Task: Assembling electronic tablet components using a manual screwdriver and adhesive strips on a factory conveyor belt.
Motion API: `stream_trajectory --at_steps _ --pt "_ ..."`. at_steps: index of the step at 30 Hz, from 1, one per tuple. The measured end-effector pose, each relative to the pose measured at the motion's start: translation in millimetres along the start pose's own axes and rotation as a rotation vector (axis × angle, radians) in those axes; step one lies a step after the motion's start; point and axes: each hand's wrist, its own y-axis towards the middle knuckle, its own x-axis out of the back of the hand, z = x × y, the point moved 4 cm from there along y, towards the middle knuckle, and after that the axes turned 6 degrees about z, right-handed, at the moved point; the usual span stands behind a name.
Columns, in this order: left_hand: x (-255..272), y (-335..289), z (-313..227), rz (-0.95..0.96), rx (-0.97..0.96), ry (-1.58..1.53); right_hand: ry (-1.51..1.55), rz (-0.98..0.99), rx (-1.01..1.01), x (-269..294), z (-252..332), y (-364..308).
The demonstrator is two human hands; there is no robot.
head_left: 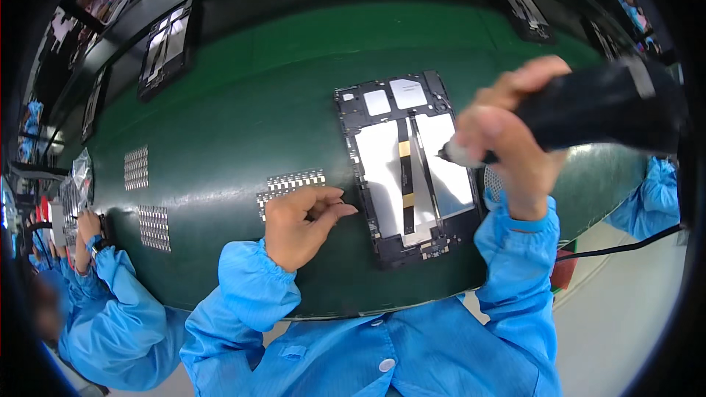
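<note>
An opened tablet (379, 165) lies on the green table in front of me, its dark frame around silver panels and a black ribbon cable (407, 176) with gold patches. My right hand (518, 147) grips a black powered screwdriver (588, 106); its dark tip points left over the right silver panel, and I cannot tell whether it touches. Beside the tablet's left edge is my left hand (301, 224), thumb and forefinger nearly together; anything between them is too small to name. A sheet of small metallic pieces (296, 179) lies partly under that hand.
Two more sheets of small pieces (136, 168) lie farther left. Other tablets (165, 48) rest along the table's far side. A co-worker's blue sleeve (121, 279) is at left, another person's sleeve (651, 195) at right. A black cable (625, 249) runs at lower right.
</note>
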Motion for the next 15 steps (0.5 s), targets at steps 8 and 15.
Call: stream_trajectory --at_steps 8,15 --pt "36.0 6.7 36.0 -0.14 -0.12 -0.09 0.005 0.153 -0.159 -77.8 -50.7 33.4" --pt "60.8 21.5 34.7 -0.351 -0.126 -0.14 0.012 0.166 -0.215 -80.3 -65.4 30.1"
